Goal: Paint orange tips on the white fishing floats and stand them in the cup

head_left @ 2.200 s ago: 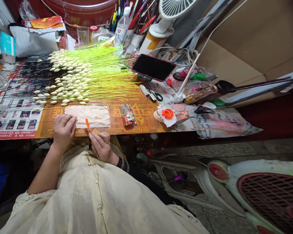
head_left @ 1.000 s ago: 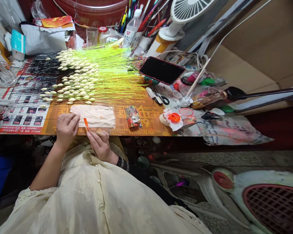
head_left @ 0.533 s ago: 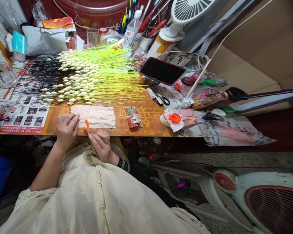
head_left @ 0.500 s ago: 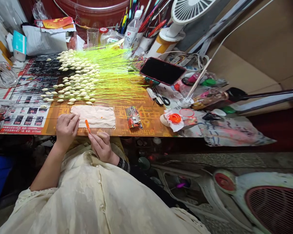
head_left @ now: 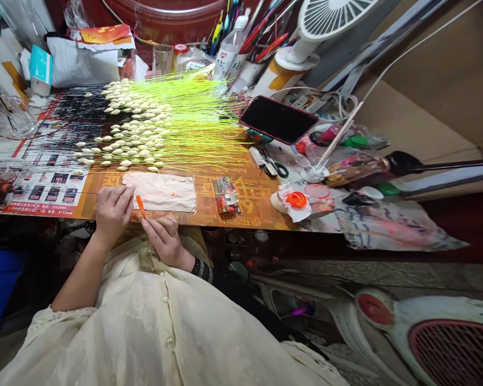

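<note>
My left hand (head_left: 113, 212) is at the table's front edge, beside the left end of a pale cloth (head_left: 161, 201). Its fingers are pinched together, and a thin dark rod shows beside them; the grip itself is hidden. My right hand (head_left: 166, 239) is just below the cloth, closed on a slim stick with a bright orange end (head_left: 140, 203) that points up and left toward my left hand. Beyond the cloth lie several pale, pod-shaped floats (head_left: 139, 142) with dark stems to the left and yellow-green stems (head_left: 201, 112) to the right.
A small paint-stained box (head_left: 226, 195) stands right of the cloth. Farther right are a cup of orange paint (head_left: 297, 200), scissors (head_left: 276, 169) and a propped phone (head_left: 279, 119). A bottle (head_left: 227, 51) and a small fan (head_left: 334, 16) stand at the back.
The camera view has shifted slightly, so the table items appear farther right. The orange-ended stick has moved a little left against the cloth, toward my left hand. Both grips look the same.
</note>
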`<action>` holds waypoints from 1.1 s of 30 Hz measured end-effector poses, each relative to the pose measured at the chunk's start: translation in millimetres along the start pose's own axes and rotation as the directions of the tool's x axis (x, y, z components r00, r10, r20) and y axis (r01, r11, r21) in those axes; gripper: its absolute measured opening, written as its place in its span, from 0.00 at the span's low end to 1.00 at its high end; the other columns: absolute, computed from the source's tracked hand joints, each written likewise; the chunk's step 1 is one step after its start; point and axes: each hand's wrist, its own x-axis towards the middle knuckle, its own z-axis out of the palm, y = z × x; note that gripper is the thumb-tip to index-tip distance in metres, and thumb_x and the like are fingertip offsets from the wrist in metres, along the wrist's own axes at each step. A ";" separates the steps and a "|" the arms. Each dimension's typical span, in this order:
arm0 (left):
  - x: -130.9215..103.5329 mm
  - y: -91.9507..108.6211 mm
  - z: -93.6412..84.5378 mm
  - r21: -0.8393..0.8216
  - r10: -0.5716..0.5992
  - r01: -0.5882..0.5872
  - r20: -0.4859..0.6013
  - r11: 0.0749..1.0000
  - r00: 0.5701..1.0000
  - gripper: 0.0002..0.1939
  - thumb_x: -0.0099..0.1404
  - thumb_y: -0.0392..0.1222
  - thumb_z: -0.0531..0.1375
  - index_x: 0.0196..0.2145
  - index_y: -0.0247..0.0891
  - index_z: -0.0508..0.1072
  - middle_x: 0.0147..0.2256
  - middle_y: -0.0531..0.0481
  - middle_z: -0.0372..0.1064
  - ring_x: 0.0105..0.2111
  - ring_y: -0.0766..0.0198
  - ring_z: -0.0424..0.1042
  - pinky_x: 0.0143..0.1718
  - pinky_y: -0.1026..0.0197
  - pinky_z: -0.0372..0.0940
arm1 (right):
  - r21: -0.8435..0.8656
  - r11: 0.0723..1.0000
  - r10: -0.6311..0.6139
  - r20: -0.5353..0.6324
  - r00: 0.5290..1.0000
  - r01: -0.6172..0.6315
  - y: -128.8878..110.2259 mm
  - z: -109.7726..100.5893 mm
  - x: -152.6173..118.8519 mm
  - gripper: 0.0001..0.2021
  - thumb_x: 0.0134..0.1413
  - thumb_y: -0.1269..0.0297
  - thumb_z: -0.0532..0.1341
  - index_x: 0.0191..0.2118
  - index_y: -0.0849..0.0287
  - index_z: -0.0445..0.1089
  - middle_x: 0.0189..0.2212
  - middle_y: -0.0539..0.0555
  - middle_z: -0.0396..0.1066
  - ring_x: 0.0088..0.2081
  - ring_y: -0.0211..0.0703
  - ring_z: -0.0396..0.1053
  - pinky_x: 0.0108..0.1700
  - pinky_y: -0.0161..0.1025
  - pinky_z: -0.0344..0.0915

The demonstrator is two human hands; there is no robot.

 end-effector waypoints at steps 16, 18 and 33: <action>-0.1 0.5 -0.6 -0.021 0.001 -0.001 -0.011 1.000 1.000 0.18 0.70 0.37 0.58 0.56 0.42 0.75 0.48 0.43 0.77 0.49 0.53 0.72 0.56 0.49 0.61 | -0.046 0.999 -0.004 -0.082 0.997 0.000 -5.4 1.9 10.3 0.22 0.69 0.70 0.55 0.66 0.57 0.65 0.54 0.58 0.76 0.51 0.46 0.68 0.59 0.47 0.61; 0.2 0.8 -1.0 -0.020 -0.007 0.007 -0.001 1.000 1.000 0.18 0.70 0.38 0.58 0.56 0.42 0.75 0.48 0.43 0.77 0.49 0.53 0.71 0.56 0.49 0.60 | -0.052 0.999 0.006 -0.049 0.999 -0.008 -4.9 3.8 7.8 0.23 0.69 0.70 0.55 0.66 0.55 0.65 0.55 0.57 0.75 0.52 0.46 0.68 0.60 0.47 0.60; 0.6 0.9 -0.9 0.023 0.062 -0.061 -0.059 0.998 0.996 0.19 0.69 0.35 0.60 0.57 0.40 0.74 0.48 0.43 0.77 0.48 0.54 0.71 0.55 0.51 0.61 | -0.030 1.000 0.000 -0.093 0.996 -0.003 -6.5 1.3 11.9 0.24 0.69 0.71 0.56 0.68 0.58 0.61 0.54 0.57 0.77 0.51 0.45 0.68 0.59 0.46 0.60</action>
